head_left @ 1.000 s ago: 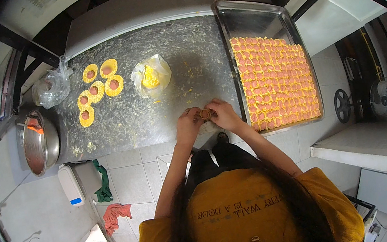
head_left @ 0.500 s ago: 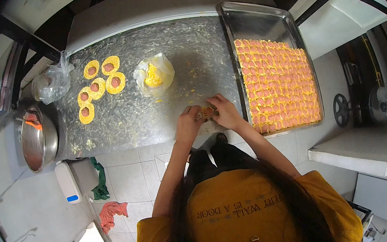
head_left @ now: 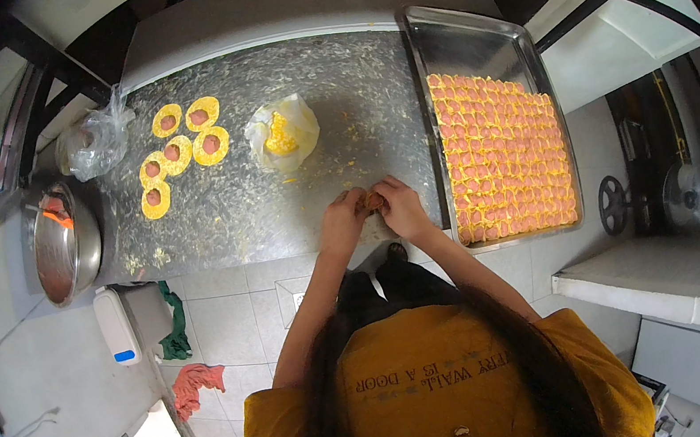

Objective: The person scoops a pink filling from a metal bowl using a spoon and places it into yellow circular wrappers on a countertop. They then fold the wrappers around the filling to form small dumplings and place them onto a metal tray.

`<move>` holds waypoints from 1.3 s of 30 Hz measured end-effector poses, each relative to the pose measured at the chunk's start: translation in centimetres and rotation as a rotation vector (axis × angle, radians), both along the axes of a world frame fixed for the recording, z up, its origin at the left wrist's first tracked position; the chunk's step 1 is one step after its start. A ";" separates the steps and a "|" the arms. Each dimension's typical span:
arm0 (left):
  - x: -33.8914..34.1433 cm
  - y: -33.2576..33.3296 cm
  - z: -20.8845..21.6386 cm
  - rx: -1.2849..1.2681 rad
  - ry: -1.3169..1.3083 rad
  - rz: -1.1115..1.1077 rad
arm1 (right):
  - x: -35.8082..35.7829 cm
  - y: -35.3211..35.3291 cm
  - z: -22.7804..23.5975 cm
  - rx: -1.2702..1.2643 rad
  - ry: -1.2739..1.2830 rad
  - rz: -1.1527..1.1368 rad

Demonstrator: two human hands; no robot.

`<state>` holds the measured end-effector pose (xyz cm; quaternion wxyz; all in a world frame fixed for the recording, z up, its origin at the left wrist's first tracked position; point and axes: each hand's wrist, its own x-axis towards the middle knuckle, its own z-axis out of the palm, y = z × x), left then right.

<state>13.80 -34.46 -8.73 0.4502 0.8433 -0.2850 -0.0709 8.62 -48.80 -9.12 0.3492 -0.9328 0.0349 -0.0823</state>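
Observation:
Near the front edge of the grey speckled table, my left hand and my right hand are closed together round a small dumpling. Pink-brown filling shows at its top between my fingertips; most of its wrapper is hidden. To the left, several flat round yellow wrappers lie spread out, each with a ball of pink filling in its middle. Beyond my hands, a heap of yellow wrappers sits in a crumpled white sheet. At the right, close rows of finished dumplings fill much of a metal tray.
A steel bowl with pink filling and an orange utensil stands at the table's left end. Behind it lies a clear plastic bag. Below are a grey-white bin and a red cloth on the floor.
My hands have drawn closer together, and my fingers now cover more of the dumpling between them. The wrappers and the tray stay put; the view has shifted slightly.

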 end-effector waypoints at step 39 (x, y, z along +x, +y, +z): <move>8.6 17.8 -1.1 0.110 -0.190 0.941 | 0.2 2.6 0.9 -0.060 0.099 -0.100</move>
